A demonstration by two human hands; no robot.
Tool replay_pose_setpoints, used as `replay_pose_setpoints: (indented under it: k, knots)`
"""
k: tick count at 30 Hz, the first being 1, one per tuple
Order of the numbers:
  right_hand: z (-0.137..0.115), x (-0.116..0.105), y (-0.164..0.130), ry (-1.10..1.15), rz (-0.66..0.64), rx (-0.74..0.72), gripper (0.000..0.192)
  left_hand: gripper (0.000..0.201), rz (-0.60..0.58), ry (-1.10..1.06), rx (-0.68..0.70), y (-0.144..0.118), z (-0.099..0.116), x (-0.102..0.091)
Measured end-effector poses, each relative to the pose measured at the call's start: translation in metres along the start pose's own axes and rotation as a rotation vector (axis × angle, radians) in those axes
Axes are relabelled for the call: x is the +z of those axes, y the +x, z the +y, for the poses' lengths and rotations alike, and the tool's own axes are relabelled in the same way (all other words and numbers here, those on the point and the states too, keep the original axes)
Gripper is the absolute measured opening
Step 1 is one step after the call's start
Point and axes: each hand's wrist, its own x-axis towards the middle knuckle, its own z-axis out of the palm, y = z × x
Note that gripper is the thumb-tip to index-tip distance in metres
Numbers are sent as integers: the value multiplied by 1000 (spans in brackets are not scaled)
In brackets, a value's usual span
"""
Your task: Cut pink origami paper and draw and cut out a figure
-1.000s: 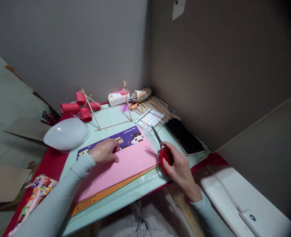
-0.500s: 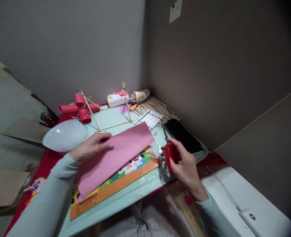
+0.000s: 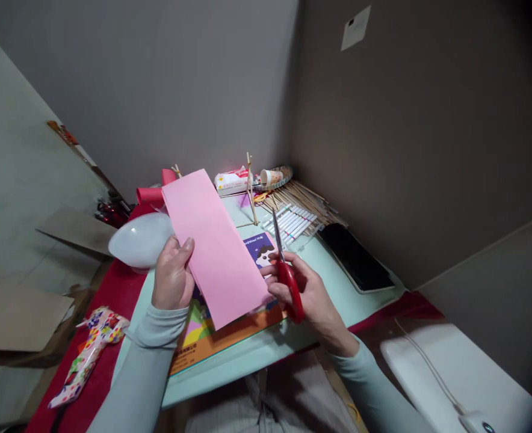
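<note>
A long strip of pink paper (image 3: 218, 252) is held up and tilted in my left hand (image 3: 173, 273), thumb on its front at the left edge. My right hand (image 3: 309, 294) grips red-handled scissors (image 3: 288, 273), their blades pointing up and away. The fingertips of that hand are close to the paper's lower right corner; whether they touch it I cannot tell. Under the paper lies a colourful printed pad (image 3: 234, 337) with an orange edge, partly covered.
Behind are white markers (image 3: 295, 222), wooden sticks (image 3: 318, 201), a stick frame (image 3: 251, 192), a tissue pack (image 3: 234, 180) and red paper tubes (image 3: 148, 195). A black tablet (image 3: 356, 258) lies at right. At left are a whitish balloon (image 3: 139, 240) and a patterned wrapped item (image 3: 89, 352).
The pink paper has been lifted off the pad and turned more upright in my left hand. My right hand has brought the scissors left, closer to the paper. The view has shifted.
</note>
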Motion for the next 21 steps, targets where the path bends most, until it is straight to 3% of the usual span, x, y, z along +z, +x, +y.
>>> replay_pose_setpoints:
  k: [5,10,13,17,21]
  knots:
    - [-4,7,7,-14,-34,6,48,36,20,-85,6,-8,-2,2]
    - [-19,5,18,-55,-61,-65,44,35,59,-123,-230,-13,1,5]
    - [-23,-3,14,0,-50,-39,34,25,141,-159,-233,-9,6,3]
    - [-14,-16,-9,218,-234,61,45,24,254,-235,-169,0,17,-1]
    - [2,-18,-37,425,-449,233,57,26,284,-263,-162,1,23,-1]
